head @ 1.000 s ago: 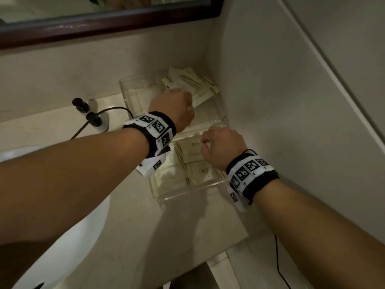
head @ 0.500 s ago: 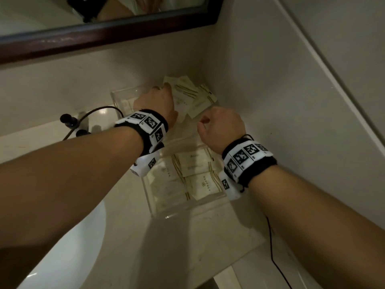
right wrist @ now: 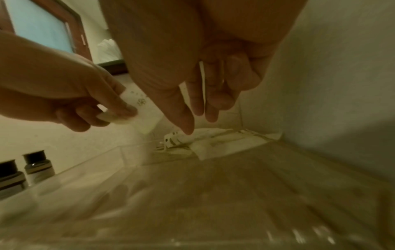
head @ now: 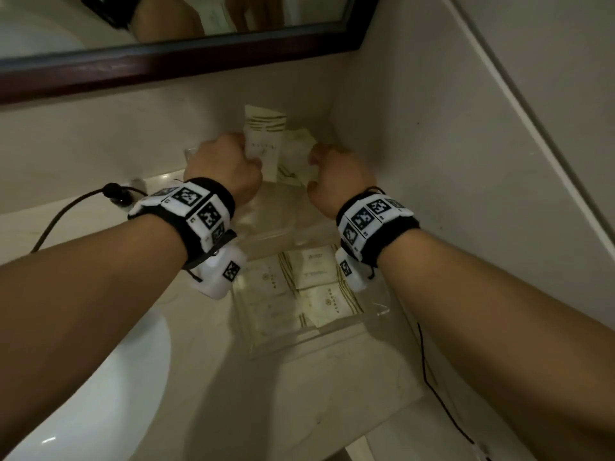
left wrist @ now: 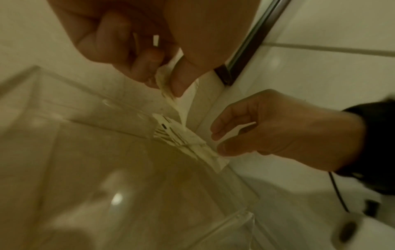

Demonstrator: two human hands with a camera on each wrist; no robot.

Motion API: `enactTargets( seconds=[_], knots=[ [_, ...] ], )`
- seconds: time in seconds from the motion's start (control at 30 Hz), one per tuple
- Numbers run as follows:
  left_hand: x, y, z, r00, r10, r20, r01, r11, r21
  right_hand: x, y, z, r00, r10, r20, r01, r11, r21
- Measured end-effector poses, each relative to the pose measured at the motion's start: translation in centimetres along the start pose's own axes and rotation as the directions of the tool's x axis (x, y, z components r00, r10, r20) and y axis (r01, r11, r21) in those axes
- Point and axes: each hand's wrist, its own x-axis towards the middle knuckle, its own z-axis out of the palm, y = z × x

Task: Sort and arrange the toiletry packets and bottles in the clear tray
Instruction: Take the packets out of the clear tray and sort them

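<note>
The left hand (head: 223,168) is pinching a cream packet (head: 264,141) between thumb and fingers, lifting it upright above the far end of the tray (head: 377,311). The right hand (head: 336,176) is reaching down beside it with fingers loosely extended, thumb and forefinger hovering just over the loose packets (left wrist: 183,137) lying at the tray's far end against the wall; whether they are touching is unclear. More packets (head: 312,287) are lying flat in rows at the tray's near end. Two dark-capped bottles (right wrist: 25,170) are standing left of the tray, outside it, with the sink (head: 100,394) further left.
</note>
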Motion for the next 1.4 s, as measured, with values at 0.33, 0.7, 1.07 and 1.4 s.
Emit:
enactTargets(
  seconds=[0.33, 0.7, 1.07, 1.4],
  knots=[
    [-2.2, -3.7, -2.7, 0.991, -0.053, -0.121, 0.048, 0.998, -0.045, 4.9, -2.6, 1.0, 0.974, -0.186, 0.128, 0.215, 0.938, -0.272],
    [-2.7, -4.6, -3.5, 0.981, -0.07, -0.179, 0.058, 0.996, -0.069, 5.8, -2.5, 1.1, 0.985, -0.153, 0.083, 0.17, 0.943, -0.286],
    [-3.7, -0.9, -1.3, 0.98, 0.125, -0.156, -0.134, 0.99, -0.051, -3.4, -1.6, -0.1, 0.958, -0.197, -0.21, 0.167, 0.974, -0.151],
    [-5.9, 3.1, 1.7, 0.912, 0.401, -0.086, -0.399, 0.916, 0.041, -11.8, 1.7, 3.0, 0.977, -0.197, -0.087, 0.186, 0.975, -0.118]
  ],
)
